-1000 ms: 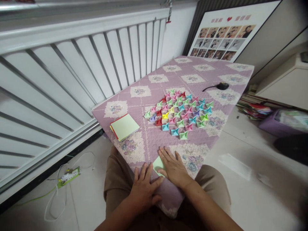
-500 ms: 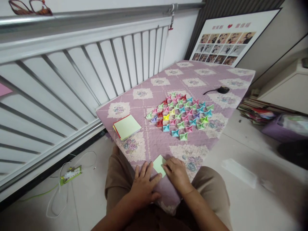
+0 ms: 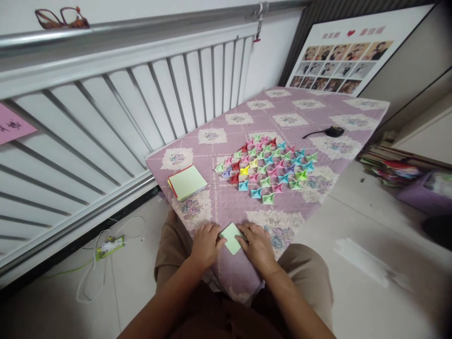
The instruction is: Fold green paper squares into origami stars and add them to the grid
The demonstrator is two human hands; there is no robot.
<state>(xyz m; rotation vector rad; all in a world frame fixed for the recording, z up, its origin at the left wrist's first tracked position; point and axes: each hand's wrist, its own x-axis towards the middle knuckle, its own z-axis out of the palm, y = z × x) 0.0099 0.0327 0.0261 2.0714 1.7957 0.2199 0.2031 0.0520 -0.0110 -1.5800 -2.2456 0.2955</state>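
Note:
A small pale green paper square [image 3: 232, 239] lies on the table's near corner, turned like a diamond. My left hand [image 3: 207, 244] pinches its left corner between thumb and fingers. On the opposite side, my right hand [image 3: 257, 245] has its thumb on the paper and its fingers at the right corner. Beyond them stand several rows of folded paper pieces [image 3: 263, 169] in green, blue, pink, red and yellow. To the left rests a stack of square paper sheets [image 3: 188, 182], pale green on top with red and yellow edges below.
A purple floral cloth covers the table [image 3: 229, 207]. A black object with a short cord [image 3: 334, 131] lies at its right. A white radiator [image 3: 141, 108] runs along the left, with glasses [image 3: 62, 18] above. A power strip [image 3: 111, 247] is on the floor.
My left hand has gone from spread flat beside the paper to pinching its left corner. My right hand has shifted up slightly along the right corner. The camera view has turned a little left.

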